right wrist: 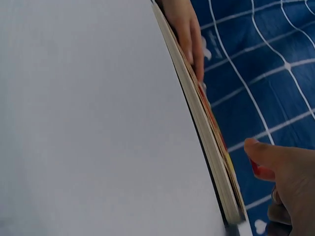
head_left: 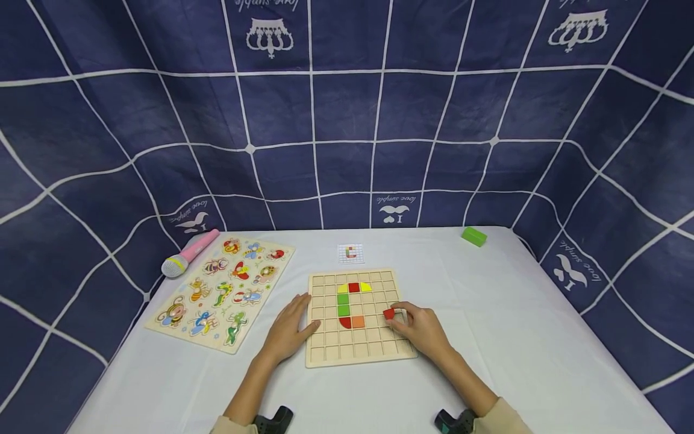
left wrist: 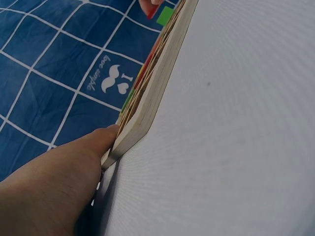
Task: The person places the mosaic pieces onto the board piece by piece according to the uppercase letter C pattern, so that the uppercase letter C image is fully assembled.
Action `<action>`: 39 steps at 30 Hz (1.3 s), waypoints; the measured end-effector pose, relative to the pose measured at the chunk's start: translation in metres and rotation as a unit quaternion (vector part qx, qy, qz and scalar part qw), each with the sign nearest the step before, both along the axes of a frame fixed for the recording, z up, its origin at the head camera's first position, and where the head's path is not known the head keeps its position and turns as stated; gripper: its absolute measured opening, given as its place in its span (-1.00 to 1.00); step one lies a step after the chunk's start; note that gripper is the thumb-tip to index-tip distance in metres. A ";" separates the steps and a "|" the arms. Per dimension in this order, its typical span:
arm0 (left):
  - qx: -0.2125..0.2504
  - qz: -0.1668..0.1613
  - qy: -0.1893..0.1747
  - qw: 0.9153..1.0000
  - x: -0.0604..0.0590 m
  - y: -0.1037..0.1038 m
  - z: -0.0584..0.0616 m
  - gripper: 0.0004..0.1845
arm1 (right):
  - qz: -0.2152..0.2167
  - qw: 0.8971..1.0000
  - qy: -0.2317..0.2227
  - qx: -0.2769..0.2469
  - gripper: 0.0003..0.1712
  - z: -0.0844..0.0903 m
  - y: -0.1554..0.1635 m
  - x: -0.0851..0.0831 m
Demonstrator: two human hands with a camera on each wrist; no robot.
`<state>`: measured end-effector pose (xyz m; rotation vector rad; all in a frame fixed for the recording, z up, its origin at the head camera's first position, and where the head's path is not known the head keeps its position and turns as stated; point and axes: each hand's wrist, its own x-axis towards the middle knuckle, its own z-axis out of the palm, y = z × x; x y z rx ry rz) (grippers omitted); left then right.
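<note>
A wooden grid board (head_left: pixel 331 355) lies on the table with colored tiles set in a C-like shape: yellow pieces at the top, a red square (head_left: pixel 354 287) between them, green squares (head_left: pixel 343 304), a red rounded piece (head_left: pixel 345 323) and an orange square (head_left: pixel 358 322). My left hand (head_left: pixel 287 328) rests along the board's left edge, fingers extended; its thumb (left wrist: pixel 106 137) touches the rim in the left wrist view. Over the board's right side, my right hand (head_left: pixel 425 331) pinches a red tile (head_left: pixel 388 313) between thumb and fingers. In the right wrist view, the thumb partly covers this tile (right wrist: pixel 254 167).
Behind the board lies a small pattern card (head_left: pixel 350 254). On the left are a wooden insect puzzle board (head_left: pixel 217 307) and a pink toy microphone (head_left: pixel 190 253). A green block (head_left: pixel 474 236) sits at the back right edge. Blue checked curtain (head_left: pixel 347 108) surrounds the white table (head_left: pixel 515 337).
</note>
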<state>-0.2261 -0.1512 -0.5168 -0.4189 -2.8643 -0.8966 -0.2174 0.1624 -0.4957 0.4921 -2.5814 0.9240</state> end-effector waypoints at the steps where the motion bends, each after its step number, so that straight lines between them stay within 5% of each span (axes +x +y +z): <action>1: 0.000 0.000 0.001 1.000 0.000 0.000 0.000 -0.23 | 0.000 1.000 -0.003 0.004 -0.59 -0.001 -0.005 0.000; 21: 0.002 0.002 -0.002 1.000 -0.001 0.003 0.001 -0.24 | -0.032 0.996 -0.003 0.085 -0.57 -0.012 -0.037 0.001; 39: -0.002 0.004 0.000 1.000 -0.003 0.004 0.002 -0.23 | -0.042 0.997 0.011 0.064 -0.53 -0.012 -0.034 -0.003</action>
